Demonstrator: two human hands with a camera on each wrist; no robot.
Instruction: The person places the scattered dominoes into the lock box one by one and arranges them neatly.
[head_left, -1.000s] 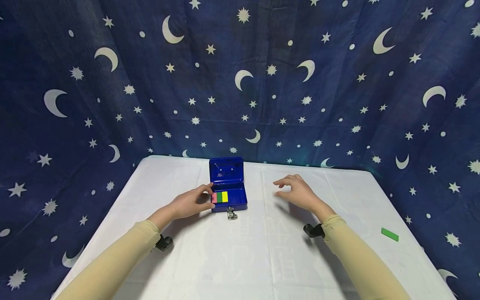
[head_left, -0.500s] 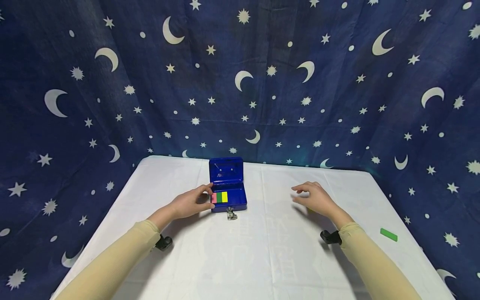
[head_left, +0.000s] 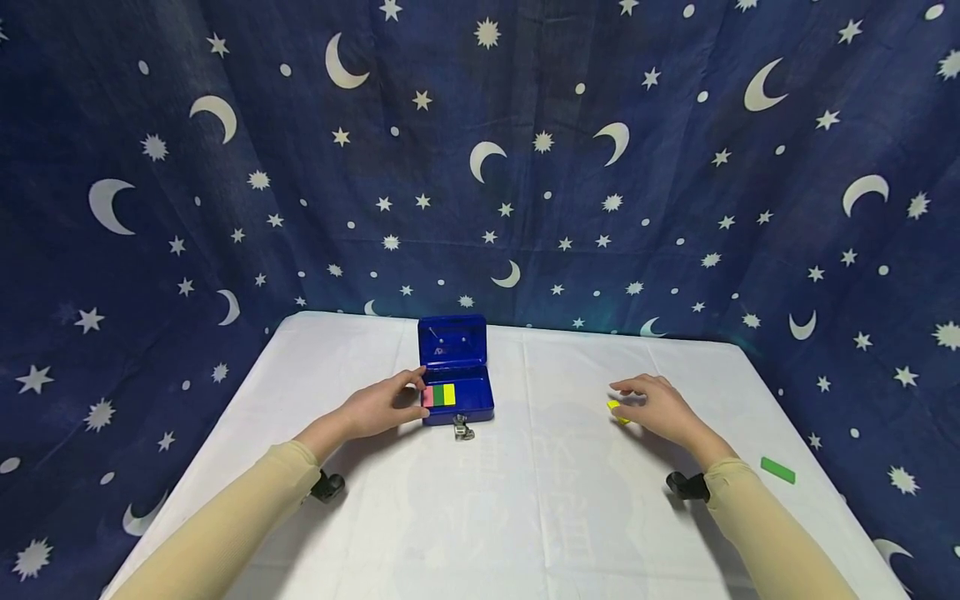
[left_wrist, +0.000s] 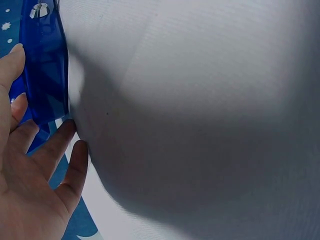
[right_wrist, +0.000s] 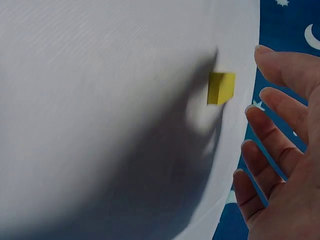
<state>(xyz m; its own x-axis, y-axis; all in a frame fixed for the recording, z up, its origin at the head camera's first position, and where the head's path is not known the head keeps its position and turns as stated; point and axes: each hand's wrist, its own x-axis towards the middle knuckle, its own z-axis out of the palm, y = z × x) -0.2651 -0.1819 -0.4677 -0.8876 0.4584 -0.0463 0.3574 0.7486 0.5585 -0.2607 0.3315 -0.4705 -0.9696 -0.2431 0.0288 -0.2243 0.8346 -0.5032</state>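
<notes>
A small blue metal cash box (head_left: 476, 390) stands with its lid raised. In its left end lie a pink, a green and a yellow block (head_left: 449, 394) side by side. My left hand (head_left: 377, 406) rests at the box's left end, thumb by the front corner and index finger by the back one, fingers spread and loosely bent. To the right, my right hand (head_left: 663, 408) hovers by another yellow block (right_wrist: 221, 88) on the table, partly hidden behind the fingers in the head view. The right wrist view shows those fingers apart from the block, with nothing in them.
A green block (head_left: 777, 469) lies near the right edge of the white-covered table (head_left: 480, 525). From the box's front hangs a metal latch or lock (head_left: 463, 428). Behind the table hangs a dark blue curtain (head_left: 420, 167) with moons and stars.
My right hand has moved right, away from the box, and come down beside the yellow block, which now shows past its fingers. The left hand and the box have stayed put.
</notes>
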